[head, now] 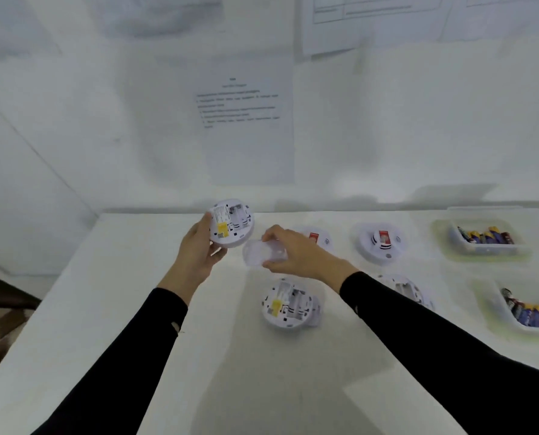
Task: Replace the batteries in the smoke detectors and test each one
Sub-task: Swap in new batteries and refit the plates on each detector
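Your left hand (199,252) grips a round white plastic smoke detector (230,223) above the table's (105,309) far left, back facing you, battery bay open and seemingly empty. Your right hand (296,251) pinches its translucent base plate (263,253) just beside it. Park that plate flat, then load fresh cells from a battery tray (481,238), matching polarity. Everything is smooth, hard and slippery.

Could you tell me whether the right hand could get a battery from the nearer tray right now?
Probably not yet: the right hand is holding a clear cover; the nearer tray lies open beside that arm.
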`<act>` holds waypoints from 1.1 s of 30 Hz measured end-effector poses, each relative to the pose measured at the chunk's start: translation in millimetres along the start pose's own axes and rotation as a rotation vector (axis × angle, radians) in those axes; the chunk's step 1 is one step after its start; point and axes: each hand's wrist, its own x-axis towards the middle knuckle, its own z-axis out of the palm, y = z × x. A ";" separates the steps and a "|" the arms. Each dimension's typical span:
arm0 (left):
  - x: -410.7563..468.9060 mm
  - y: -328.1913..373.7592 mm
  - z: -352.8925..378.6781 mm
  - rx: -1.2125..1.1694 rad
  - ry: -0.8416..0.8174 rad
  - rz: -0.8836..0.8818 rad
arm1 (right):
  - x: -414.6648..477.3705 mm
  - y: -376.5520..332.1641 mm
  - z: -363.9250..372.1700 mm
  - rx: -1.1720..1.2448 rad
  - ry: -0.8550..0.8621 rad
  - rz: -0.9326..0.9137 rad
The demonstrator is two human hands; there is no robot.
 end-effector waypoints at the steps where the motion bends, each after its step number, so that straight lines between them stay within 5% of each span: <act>1: 6.7 -0.5 -8.0 0.012 -0.003 0.000 | 11.4 0.2 6.2 -0.003 -0.011 0.022; 12: 48.8 -28.4 -33.2 0.122 -0.071 -0.131 | 57.4 15.1 31.3 -0.058 -0.058 0.206; 16: 54.0 -36.5 -24.3 0.141 -0.105 -0.167 | 40.0 23.7 9.9 -0.030 0.074 0.190; 19: 57.1 -41.5 -17.9 0.187 -0.119 -0.162 | 18.5 40.1 -8.1 -0.029 0.172 0.194; 33: 63.0 -44.1 -16.8 0.359 -0.026 -0.092 | -18.7 66.7 -20.4 0.060 0.102 0.358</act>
